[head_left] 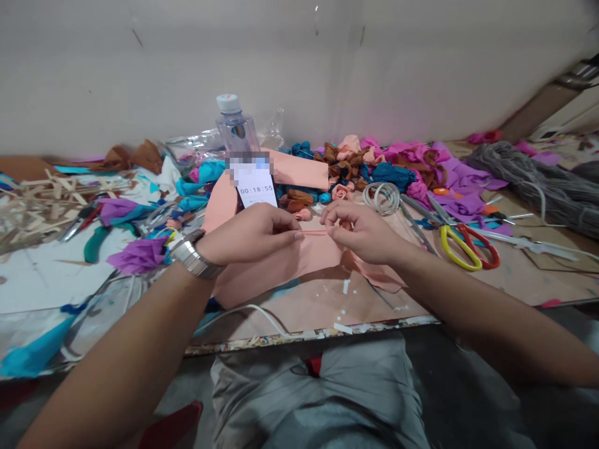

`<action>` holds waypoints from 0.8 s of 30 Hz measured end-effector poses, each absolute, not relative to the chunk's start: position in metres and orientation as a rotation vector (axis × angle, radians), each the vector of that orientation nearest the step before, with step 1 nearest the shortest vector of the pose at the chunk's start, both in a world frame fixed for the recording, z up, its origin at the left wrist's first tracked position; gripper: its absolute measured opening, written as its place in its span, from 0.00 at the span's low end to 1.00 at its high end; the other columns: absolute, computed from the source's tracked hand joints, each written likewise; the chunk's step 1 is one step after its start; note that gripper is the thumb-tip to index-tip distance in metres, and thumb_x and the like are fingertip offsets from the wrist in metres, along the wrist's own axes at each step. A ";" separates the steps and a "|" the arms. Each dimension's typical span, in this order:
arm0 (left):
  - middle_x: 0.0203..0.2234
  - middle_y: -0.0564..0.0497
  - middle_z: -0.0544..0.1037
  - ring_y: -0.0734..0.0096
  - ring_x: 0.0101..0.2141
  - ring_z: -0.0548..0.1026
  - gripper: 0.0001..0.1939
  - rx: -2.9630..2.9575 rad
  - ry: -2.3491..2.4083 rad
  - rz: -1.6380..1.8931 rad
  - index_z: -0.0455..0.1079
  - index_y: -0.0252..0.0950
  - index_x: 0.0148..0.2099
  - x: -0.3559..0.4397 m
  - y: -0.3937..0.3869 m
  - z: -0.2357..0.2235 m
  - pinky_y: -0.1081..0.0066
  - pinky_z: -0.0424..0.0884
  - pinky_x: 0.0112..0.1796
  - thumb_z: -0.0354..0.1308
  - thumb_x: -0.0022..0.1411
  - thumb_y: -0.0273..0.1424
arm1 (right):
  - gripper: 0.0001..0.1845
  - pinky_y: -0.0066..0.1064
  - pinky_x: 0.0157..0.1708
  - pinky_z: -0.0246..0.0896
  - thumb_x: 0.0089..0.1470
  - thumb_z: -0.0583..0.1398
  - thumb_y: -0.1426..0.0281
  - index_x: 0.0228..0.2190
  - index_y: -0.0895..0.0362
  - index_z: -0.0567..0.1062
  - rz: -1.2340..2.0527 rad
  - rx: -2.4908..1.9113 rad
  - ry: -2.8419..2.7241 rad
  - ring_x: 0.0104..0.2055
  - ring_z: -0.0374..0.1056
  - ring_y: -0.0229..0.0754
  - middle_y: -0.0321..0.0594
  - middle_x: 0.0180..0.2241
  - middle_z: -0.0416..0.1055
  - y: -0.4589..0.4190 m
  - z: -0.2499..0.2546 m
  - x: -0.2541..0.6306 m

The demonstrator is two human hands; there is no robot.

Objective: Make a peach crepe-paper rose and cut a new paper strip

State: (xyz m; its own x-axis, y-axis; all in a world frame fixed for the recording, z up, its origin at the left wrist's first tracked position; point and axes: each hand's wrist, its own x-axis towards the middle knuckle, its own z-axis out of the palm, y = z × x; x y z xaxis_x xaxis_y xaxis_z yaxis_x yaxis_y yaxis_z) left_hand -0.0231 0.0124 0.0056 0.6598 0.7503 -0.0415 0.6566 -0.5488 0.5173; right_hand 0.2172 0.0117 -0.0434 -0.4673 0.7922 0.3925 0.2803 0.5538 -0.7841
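Observation:
A long strip of peach crepe paper (pixel 285 265) stretches across the table in front of me. My left hand (pixel 262 231), with a metal watch on its wrist, pinches the strip's upper edge between thumb and fingers. A short way to the right, my right hand (pixel 358 231) has its fingers curled and closed on the same edge. Between the hands that edge looks narrowly folded or rolled. A further length of the paper hangs below the right hand. Just beyond the fingertips lies a small peach paper rosette (pixel 303 214).
A phone showing a timer (pixel 255 187) leans against a plastic bottle (pixel 236 131). Scissors with yellow and red handles (pixel 468 246) and a wire coil (pixel 381 198) lie right. Crumpled paper flowers (pixel 393 174) line the wall. Wooden sticks (pixel 47 199) and green-handled pliers (pixel 97 243) are left.

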 end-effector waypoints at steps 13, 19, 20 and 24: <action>0.30 0.53 0.81 0.70 0.30 0.74 0.15 2.363 1.119 0.079 0.78 0.37 0.38 -0.038 0.024 0.009 0.73 0.60 0.29 0.54 0.65 0.40 | 0.05 0.35 0.41 0.60 0.49 0.57 0.77 0.25 0.56 0.70 0.831 -0.868 -2.009 0.39 0.67 0.42 0.39 0.34 0.72 0.014 -0.047 0.219; 0.34 0.53 0.83 0.69 0.33 0.77 0.13 2.449 1.257 0.036 0.79 0.39 0.41 -0.042 0.027 0.009 0.73 0.63 0.33 0.53 0.62 0.34 | 0.04 0.33 0.40 0.59 0.51 0.57 0.75 0.26 0.56 0.71 0.829 -0.924 -2.022 0.37 0.66 0.41 0.39 0.33 0.72 0.013 -0.045 0.219; 0.34 0.53 0.83 0.68 0.33 0.77 0.13 2.459 1.274 0.003 0.79 0.39 0.41 -0.042 0.027 0.008 0.73 0.63 0.33 0.53 0.62 0.33 | 0.04 0.33 0.39 0.59 0.51 0.57 0.75 0.27 0.57 0.71 0.830 -0.942 -2.025 0.37 0.66 0.41 0.39 0.33 0.72 0.013 -0.044 0.219; 0.34 0.50 0.83 0.66 0.31 0.76 0.14 2.505 1.329 -0.104 0.79 0.39 0.41 -0.040 0.025 0.006 0.71 0.61 0.30 0.52 0.62 0.33 | 0.03 0.33 0.38 0.59 0.51 0.57 0.75 0.27 0.57 0.71 0.809 -0.988 -2.042 0.36 0.67 0.41 0.40 0.33 0.73 0.011 -0.043 0.217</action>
